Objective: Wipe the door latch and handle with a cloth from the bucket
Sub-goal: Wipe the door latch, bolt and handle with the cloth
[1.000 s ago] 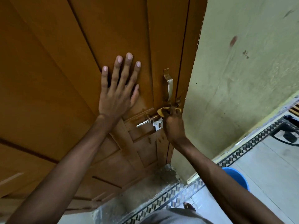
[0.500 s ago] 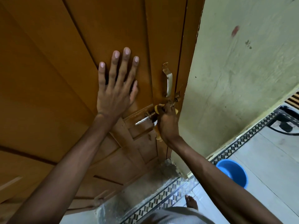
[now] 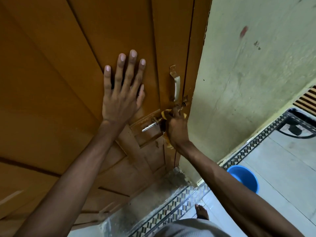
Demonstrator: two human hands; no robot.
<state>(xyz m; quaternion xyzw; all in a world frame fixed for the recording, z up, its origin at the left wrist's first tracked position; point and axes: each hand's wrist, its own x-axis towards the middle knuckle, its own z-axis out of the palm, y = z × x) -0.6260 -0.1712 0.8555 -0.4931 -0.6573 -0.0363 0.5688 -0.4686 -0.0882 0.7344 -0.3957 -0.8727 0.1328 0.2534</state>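
My right hand [image 3: 177, 128] is closed around a yellow cloth [image 3: 168, 142] and presses it onto the door latch [image 3: 151, 124], whose shiny bolt end sticks out to the left of my fist. Just above the fist, the pale metal handle [image 3: 177, 88] stands upright on the brown wooden door [image 3: 68, 82]. Flat on the door panel left of the handle lies my left hand [image 3: 122, 93], fingers spread and holding nothing. The blue bucket [image 3: 244, 177] stands on the floor at the lower right, partly hidden behind my right forearm.
A pale green wall [image 3: 248, 74] juts out right of the door. Below are a concrete threshold [image 3: 153, 199], a patterned tile border and light floor tiles. My bare foot [image 3: 201, 212] shows at the bottom. A black curved metal frame [image 3: 294, 132] lies at the far right.
My right hand with the cloth has slid left and down along the latch, covering the white latch plate; more cloth hangs below the fist. The left hand stays pressed on the door.
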